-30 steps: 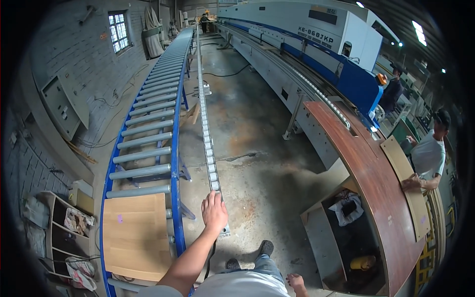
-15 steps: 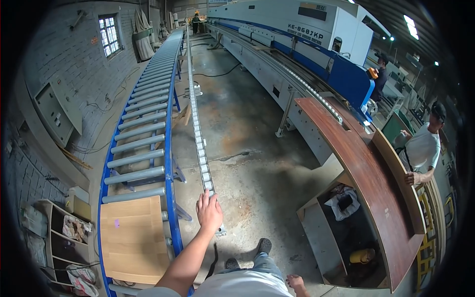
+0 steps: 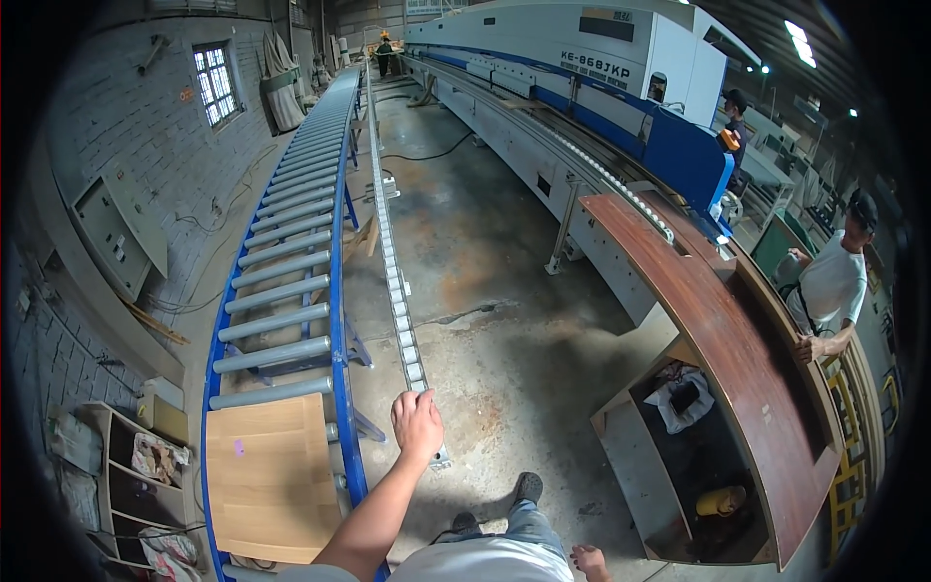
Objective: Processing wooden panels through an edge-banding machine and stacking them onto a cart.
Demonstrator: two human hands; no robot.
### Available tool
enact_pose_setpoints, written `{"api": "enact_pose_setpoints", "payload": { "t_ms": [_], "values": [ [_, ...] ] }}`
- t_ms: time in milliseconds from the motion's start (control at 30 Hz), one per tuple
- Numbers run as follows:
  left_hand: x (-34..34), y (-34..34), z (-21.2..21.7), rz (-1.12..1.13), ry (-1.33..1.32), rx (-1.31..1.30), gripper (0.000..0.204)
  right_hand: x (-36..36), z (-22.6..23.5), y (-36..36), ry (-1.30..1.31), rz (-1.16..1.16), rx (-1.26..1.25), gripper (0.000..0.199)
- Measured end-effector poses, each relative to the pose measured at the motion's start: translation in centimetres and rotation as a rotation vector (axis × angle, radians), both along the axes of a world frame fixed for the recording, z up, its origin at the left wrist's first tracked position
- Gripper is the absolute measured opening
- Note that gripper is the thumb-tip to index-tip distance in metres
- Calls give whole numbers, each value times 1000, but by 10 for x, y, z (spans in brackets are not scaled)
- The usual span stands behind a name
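My left hand (image 3: 417,427) reaches forward to the near end of a long, narrow roller rail (image 3: 401,310) with white wheels. Its fingers curl over the rail, and the palm hides part of that end. Low down beside my body, my right hand (image 3: 591,563) hangs loosely with nothing in it, its fingers slightly bent and apart. A light wooden panel (image 3: 276,485) with a small purple mark lies on the near end of the blue-framed roller conveyor (image 3: 274,364), left of my left forearm.
A long white and blue machine (image 3: 582,73) runs along the right. Its reddish-brown table (image 3: 708,359) stands nearer, with a person (image 3: 839,276) gripping the far edge. Other people (image 3: 735,121) appear farther back. An open shelf (image 3: 145,495) holding cloths stands lower left.
The view has shifted slightly, so the conveyor and panel sit a little lower and farther right. My left hand stays at the rail's end, its fingers now more curled.
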State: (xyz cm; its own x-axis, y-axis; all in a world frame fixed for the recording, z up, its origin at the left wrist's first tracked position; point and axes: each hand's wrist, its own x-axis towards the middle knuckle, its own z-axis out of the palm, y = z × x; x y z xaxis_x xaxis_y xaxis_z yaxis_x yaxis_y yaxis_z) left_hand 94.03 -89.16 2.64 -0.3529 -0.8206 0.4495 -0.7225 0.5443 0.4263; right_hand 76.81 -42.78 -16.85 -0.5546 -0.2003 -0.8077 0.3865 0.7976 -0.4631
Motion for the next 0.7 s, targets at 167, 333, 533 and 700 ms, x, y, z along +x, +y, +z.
{"api": "enact_pose_setpoints", "payload": {
  "t_ms": [167,333,533,700],
  "values": [
    [-2,2,4,9,-10,18,29,6,-11,15,144,96,-146,26],
    [1,-1,-4,27,-47,21,30,-2,-23,21,174,187,-194,35],
    [1,-4,-10,-14,-30,55,31,-3,1,9,38,-10,-2,29],
    [2,-3,-10,-25,13,51,31,1,10,30,80,-58,-36,29]
  ]
}}
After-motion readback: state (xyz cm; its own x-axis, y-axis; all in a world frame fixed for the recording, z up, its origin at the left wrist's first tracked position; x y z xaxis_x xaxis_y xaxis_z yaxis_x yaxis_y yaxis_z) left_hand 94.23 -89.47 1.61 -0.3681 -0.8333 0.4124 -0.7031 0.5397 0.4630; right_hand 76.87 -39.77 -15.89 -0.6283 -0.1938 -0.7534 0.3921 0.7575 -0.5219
